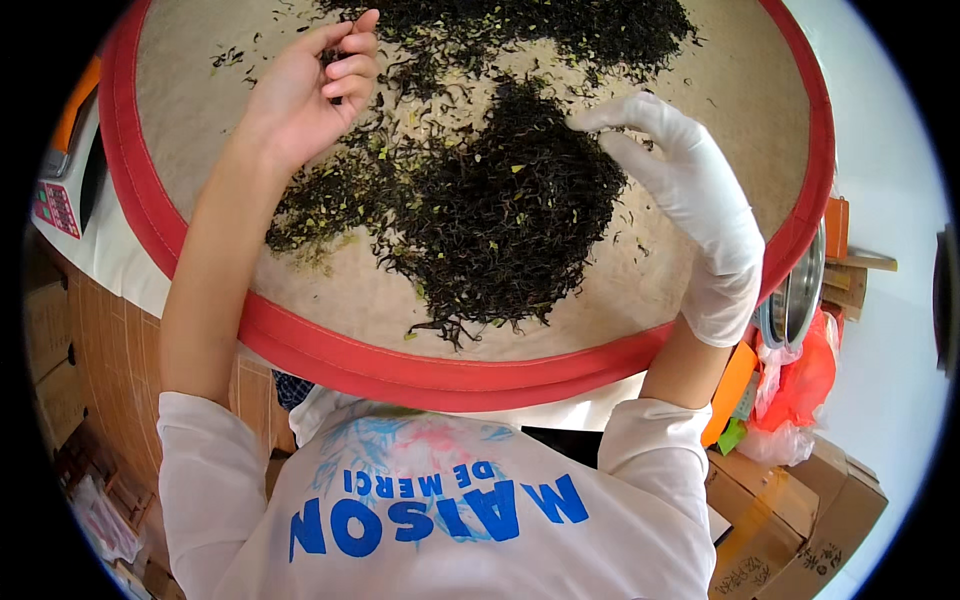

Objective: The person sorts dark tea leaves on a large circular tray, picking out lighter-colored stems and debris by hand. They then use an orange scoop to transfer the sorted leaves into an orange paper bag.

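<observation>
Head view: your white-gloved right grip is arching open beside the dark, twisted-leaf heap on red-rimmed beige cloth; your bare left grip is hiding any hold. Probably light, brittle; pinch loose edges.

Tray: far rim cropped by upper edge; dark leafy heap at tray's far side likewise cut off. Left hand, above tray's left half: curled fingers mask any contents. Right hand, tray's right side: cannot tell whether fingertips pinch leaf. Metal pan, right of tray: partly hidden.
</observation>
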Motion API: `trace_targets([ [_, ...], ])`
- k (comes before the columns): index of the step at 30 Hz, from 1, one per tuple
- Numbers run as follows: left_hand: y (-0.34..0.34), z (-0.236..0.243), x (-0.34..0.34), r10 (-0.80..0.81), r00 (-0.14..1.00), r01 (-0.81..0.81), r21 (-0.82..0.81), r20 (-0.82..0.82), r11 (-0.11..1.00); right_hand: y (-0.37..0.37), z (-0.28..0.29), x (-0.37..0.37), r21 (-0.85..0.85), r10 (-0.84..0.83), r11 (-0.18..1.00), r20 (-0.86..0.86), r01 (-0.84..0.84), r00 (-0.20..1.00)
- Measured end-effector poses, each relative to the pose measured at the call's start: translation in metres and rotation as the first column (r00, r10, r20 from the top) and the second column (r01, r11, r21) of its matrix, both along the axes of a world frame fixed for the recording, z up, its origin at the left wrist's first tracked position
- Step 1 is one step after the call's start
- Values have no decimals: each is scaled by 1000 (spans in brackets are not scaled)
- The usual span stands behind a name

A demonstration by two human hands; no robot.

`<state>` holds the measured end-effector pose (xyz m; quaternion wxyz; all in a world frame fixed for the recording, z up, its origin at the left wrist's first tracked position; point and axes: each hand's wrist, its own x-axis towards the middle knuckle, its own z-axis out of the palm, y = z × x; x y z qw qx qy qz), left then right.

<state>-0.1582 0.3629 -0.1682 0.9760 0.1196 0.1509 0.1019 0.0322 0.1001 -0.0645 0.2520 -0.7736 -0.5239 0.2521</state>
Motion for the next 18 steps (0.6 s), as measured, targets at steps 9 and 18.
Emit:
trace_targets([
  [9,-13,11,3,25,999,-26,-17,-41,1000,-12,8,-13,1,264,963,-173,-268,949],
  [18,-15,11,4,14,999,-15,-12,-45,1000,-19,5,-14,-56,52,997,30,-51,998],
])
